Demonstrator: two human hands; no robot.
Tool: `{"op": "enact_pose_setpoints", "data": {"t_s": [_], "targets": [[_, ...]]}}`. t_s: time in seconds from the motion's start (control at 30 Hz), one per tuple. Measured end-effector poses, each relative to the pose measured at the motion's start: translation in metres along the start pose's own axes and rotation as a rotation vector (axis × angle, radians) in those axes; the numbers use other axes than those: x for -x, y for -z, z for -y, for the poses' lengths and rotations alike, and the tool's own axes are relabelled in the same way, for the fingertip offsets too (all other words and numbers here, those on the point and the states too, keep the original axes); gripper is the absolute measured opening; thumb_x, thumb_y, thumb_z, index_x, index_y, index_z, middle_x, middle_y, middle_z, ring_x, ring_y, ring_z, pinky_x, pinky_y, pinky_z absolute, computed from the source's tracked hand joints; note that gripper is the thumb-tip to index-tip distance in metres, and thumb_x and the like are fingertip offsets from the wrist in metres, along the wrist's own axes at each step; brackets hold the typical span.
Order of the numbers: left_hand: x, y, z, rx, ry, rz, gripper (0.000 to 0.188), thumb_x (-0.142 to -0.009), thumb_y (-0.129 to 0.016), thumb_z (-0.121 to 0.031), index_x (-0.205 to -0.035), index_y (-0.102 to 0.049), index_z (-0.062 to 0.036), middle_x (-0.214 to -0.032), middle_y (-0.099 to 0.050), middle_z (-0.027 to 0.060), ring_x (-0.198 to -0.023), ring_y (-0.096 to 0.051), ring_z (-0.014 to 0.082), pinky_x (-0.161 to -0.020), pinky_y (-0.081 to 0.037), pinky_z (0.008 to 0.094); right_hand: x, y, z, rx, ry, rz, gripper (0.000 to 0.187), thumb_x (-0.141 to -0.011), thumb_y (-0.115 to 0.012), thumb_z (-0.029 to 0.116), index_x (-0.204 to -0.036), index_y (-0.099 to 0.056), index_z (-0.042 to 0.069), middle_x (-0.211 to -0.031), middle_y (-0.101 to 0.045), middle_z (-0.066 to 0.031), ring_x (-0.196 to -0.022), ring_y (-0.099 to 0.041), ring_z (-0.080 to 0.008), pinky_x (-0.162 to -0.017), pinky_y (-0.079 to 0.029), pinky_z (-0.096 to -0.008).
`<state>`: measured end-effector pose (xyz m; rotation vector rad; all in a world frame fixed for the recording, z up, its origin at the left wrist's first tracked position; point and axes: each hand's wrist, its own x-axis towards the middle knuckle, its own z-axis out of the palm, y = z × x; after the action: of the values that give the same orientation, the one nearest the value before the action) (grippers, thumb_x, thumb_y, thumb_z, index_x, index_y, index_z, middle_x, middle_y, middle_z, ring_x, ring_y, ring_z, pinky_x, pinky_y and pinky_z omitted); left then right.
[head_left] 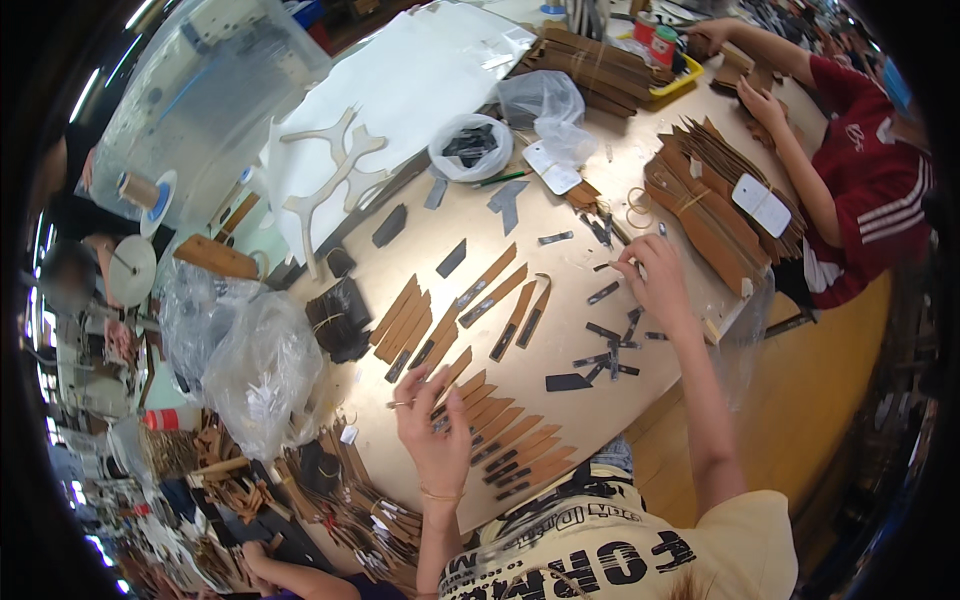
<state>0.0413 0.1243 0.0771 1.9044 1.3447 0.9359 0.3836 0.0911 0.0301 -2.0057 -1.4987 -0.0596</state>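
My left hand (pixel 432 425) has its fingers spread just over the brown leather strips (pixel 510 425), which lie in an overlapping row with black pieces at their ends. The thumb is apart from the fingers, and I see nothing held there. At the right of the table, my right hand (pixel 658 285) pinches a small dark strip (pixel 602 267) between thumb and fingertips. Several short black strips (pixel 612 358) are scattered below it. More brown leather strips (pixel 408 312) lie in the middle, and some carry black pieces.
A plastic-lined tub (pixel 470 148) of black pieces stands at the back, beside a clear bag (pixel 540 100). Bundled brown leather pieces (pixel 700 200) lie at the right, near a co-worker in a dark red shirt (pixel 865 170). Crumpled plastic bags (pixel 245 350) and a dark bundle (pixel 342 318) are at the left.
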Motion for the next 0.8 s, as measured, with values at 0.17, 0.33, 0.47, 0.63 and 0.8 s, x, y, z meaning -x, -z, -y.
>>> {"op": "enact_pose_setpoints", "data": {"t_s": [0.17,0.33,0.47,0.63,0.8], "targets": [[0.0,-0.007,-0.011,0.763,0.352,0.343,0.022,-0.102,-0.06,-0.014,-0.114,-0.071,0.0008,-0.112,-0.068,0.0121,-0.097,-0.065,0.0187,-0.089,-0.05,0.0313,0.01,0.016,0.083,0.009,0.622,-0.313,0.02,-0.077,-0.08,0.012,-0.095,-0.072,0.011,-0.095,-0.063,-0.0031,-0.085,-0.059,-0.0226,-0.074,-0.045,-0.0368],[-0.015,0.02,-0.01,1.026,0.512,0.458,0.026,-0.105,-0.059,-0.021,-0.11,-0.072,0.0012,-0.097,-0.071,0.0059,-0.081,-0.062,0.0092,-0.078,-0.051,0.0252,0.006,0.009,0.148,-0.196,0.968,-0.335,0.032,-0.071,-0.084,0.013,-0.101,-0.073,0.014,-0.1,-0.064,0.0002,-0.085,-0.057,-0.0177,-0.071,-0.044,-0.0353],[-0.01,0.037,0.004,0.979,0.476,0.356,0.02,-0.1,-0.067,-0.018,-0.107,-0.072,0.0003,-0.088,-0.071,0.0022,-0.076,-0.06,0.0051,-0.071,-0.05,0.0203,-0.002,-0.011,0.172,-0.334,1.05,-0.244,0.031,-0.075,-0.081,0.017,-0.104,-0.071,0.014,-0.103,-0.066,-0.0001,-0.086,-0.06,-0.0168,-0.069,-0.044,-0.0336],[0.013,0.027,0.042,0.959,0.536,0.047,0.018,-0.097,-0.07,-0.012,-0.108,-0.071,0.0014,-0.09,-0.071,0.0035,-0.073,-0.06,0.0055,-0.066,-0.05,0.019,0.006,-0.049,0.193,-1.127,0.212,0.529,0.053,-0.081,-0.085,0.02,-0.126,-0.06,0.005,-0.108,-0.066,-0.0058,-0.093,-0.063,-0.0167,-0.081,-0.05,-0.0334],[0.015,0.005,0.079,1.005,0.613,-0.126,0.019,-0.097,-0.07,-0.013,-0.108,-0.071,0.0025,-0.09,-0.071,0.004,-0.072,-0.062,0.0061,-0.062,-0.05,0.0184,0.011,-0.083,0.203,-1.216,-0.291,1.002,0.053,-0.091,-0.074,0.005,-0.138,-0.051,0.001,-0.102,-0.065,-0.004,-0.092,-0.062,-0.0075,-0.083,-0.052,-0.021]]}}
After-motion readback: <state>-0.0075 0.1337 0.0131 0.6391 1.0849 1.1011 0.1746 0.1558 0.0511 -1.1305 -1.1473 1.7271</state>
